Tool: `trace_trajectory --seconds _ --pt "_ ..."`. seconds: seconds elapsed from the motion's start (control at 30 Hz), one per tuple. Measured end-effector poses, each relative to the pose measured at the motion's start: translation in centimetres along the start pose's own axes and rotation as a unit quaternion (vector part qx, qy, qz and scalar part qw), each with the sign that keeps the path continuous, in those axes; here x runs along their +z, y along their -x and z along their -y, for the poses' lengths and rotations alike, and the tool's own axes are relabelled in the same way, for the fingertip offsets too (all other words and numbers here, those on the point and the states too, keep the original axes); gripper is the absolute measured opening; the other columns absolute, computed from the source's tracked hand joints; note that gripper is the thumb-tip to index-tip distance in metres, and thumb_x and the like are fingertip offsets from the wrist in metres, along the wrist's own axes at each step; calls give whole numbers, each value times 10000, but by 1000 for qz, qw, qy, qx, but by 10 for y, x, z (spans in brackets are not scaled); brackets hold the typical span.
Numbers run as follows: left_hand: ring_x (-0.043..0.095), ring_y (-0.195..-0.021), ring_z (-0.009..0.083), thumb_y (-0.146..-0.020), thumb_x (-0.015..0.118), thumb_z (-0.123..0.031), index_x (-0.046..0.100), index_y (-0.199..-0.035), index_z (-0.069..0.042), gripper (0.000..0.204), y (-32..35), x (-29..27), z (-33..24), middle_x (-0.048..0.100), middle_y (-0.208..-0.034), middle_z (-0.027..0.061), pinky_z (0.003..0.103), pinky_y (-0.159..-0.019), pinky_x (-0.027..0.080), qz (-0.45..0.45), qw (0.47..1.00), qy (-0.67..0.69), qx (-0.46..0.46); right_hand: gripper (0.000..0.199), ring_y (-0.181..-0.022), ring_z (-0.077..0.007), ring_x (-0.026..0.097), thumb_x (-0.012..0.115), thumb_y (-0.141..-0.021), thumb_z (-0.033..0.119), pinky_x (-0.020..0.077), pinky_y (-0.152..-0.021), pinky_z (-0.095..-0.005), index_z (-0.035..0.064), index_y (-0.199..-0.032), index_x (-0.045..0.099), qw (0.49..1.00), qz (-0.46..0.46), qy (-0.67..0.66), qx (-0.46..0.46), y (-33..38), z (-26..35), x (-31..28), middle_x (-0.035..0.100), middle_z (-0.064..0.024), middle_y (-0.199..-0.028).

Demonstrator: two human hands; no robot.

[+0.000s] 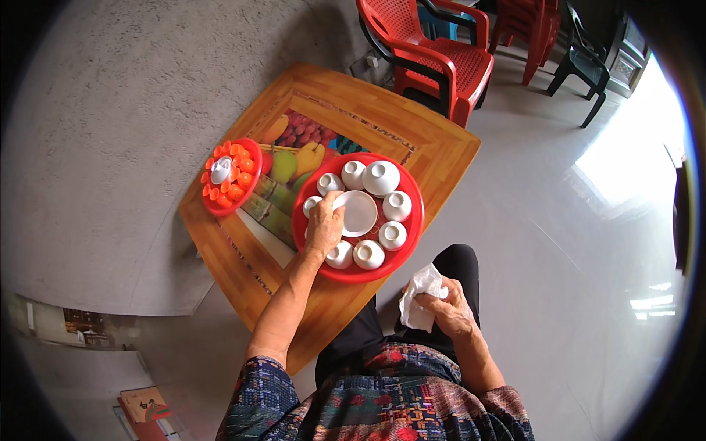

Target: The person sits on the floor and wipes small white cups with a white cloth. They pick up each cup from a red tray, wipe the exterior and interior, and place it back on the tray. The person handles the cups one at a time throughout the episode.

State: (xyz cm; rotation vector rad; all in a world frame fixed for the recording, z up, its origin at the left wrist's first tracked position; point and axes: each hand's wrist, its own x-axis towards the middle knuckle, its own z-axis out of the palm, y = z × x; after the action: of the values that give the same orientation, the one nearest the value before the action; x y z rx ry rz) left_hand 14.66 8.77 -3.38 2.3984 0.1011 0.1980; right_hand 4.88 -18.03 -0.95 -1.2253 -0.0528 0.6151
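My left hand (323, 224) grips the rim of a white bowl (359, 214) in the middle of a round red tray (402, 257). Its thumb is at the bowl's near left side, and the fingers are partly hidden. Around that bowl, several small white bowls (368, 254) stand upside down in a ring. A larger white bowl (381, 177) sits inverted at the tray's far side. Over my lap, my right hand (450, 309) is closed on a crumpled white tissue (421, 298). Whether anything else is inside the tissue, I cannot tell.
The tray rests on a wooden table (441, 151) with a fruit picture (294, 158). At its left is a smaller red tray (250, 158) with orange cups (236, 192) and a white lidded piece (221, 170). Red chairs (462, 66) stand beyond; a dark green chair (585, 70) is farther right.
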Motion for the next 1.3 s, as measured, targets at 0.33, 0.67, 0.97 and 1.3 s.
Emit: trace_trajectory --seconds 0.33,0.67,0.97,1.3 --pt "571 -891 309 -762 648 -57 573 -1063 3 317 1 -12 -9 596 -945 169 377 -790 459 -86 985 -124 79 183 -737 -87 571 586 -790 120 465 -691 -259 9 -932 621 1000 -2 2 -7 0 -1 -1 628 -8 -794" --pt "586 -835 278 -709 737 -211 624 -1030 -48 377 -59 6 -57 584 -900 143 359 -724 476 -11 987 -95 132 176 -723 -80 563 587 -791 119 461 -660 -250 17 -931 617 999 -9 -32 -17 1 -6 -7 615 4 -785" --pt "541 -647 158 -714 746 -141 662 -929 -33 254 -60 -1 -62 574 -827 73 290 -583 458 -22 987 0 158 170 -720 -79 560 585 -781 115 456 -660 -245 19 -919 615 998 -21 -63 -9 3 -13 -17 612 -1 -784" --pt "506 -645 139 -675 780 -142 655 -897 -34 277 5 -43 -39 571 -805 55 279 -600 454 -18 996 -27 81 161 -705 -88 568 581 -785 125 463 -645 -253 14 -895 621 1000 -11 -5 -7 -1 -9 -1 613 -7 -758"
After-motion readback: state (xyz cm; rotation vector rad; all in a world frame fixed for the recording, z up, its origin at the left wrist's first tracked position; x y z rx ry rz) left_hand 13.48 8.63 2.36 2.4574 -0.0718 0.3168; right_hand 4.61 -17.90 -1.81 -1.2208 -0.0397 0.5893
